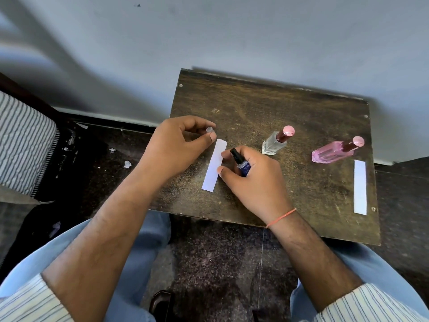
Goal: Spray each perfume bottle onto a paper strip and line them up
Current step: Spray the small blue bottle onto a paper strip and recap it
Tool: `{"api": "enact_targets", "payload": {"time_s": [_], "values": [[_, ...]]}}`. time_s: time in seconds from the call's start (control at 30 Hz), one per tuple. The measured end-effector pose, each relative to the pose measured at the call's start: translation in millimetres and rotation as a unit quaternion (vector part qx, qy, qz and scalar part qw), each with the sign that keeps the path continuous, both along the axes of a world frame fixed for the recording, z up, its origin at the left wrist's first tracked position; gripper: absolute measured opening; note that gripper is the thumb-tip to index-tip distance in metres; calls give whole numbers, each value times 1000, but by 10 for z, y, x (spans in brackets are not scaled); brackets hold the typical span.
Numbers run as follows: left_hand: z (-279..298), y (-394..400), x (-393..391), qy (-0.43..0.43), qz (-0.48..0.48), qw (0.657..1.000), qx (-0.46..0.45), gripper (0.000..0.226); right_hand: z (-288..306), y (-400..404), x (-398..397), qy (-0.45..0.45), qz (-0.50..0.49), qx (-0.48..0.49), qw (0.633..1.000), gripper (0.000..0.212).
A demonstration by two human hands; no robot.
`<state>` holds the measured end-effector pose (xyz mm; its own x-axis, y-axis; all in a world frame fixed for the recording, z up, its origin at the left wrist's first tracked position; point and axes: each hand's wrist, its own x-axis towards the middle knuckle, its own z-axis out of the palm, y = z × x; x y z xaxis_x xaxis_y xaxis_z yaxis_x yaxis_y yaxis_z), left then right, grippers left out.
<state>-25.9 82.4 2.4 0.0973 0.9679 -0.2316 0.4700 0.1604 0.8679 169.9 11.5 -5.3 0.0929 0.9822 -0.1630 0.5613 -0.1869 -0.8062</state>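
Now on the first spray: blue bottle uncapped and aimed at the near strip.

Right hand grips the blue bottle, its black nozzle tilted toward the strip lying on the surface; left hand pinches the small clear cap between thumb and fingertips, just beyond the strip's far end. The clear bottle and pink bottle stand capped to the right, a second strip near the right edge. Next, I judge, a finger must press the nozzle over the paper, then the cap goes back on.
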Motion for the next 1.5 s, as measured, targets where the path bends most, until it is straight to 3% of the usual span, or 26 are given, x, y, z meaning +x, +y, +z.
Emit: {"api": "enact_targets", "payload": {"time_s": [0.13, 0.33, 0.6, 0.83, 1.07, 1.2, 1.33, 1.5], "values": [[65, -2, 13, -133, -15, 990, -35, 13, 40, -25, 55, 31, 20, 19, 999, 21], [91, -36, 92, -191, -82, 976, -58, 15, 65, -93, 183, 40, 18, 24, 999, 22], [26, -53, 196, -201, -167, 962, -80, 28, 70, -164, 336, 41, 18, 34, 998, 23], [13, -78, 281, -222, -202, 949, -95, 23, 121, -187, 366, 16, 42, 43, 998, 29], [92, -114, 284, -201, -247, 947, -51, 25, 122, -182, 361, 10, 46, 51, 998, 33], [113, -120, 268, -160, -254, 954, -12, 27, 70, -189, 321, 67, 52, 21, 996, 33], [125, -148, 260, -152, -253, 955, -16, 30, 90, -160, 290, 142, 65, -3, 988, 45], [137, -108, 148, -155, -230, 961, -15, 19, 117, -86, 213, 205, 83, -26, 975, 49]]}}
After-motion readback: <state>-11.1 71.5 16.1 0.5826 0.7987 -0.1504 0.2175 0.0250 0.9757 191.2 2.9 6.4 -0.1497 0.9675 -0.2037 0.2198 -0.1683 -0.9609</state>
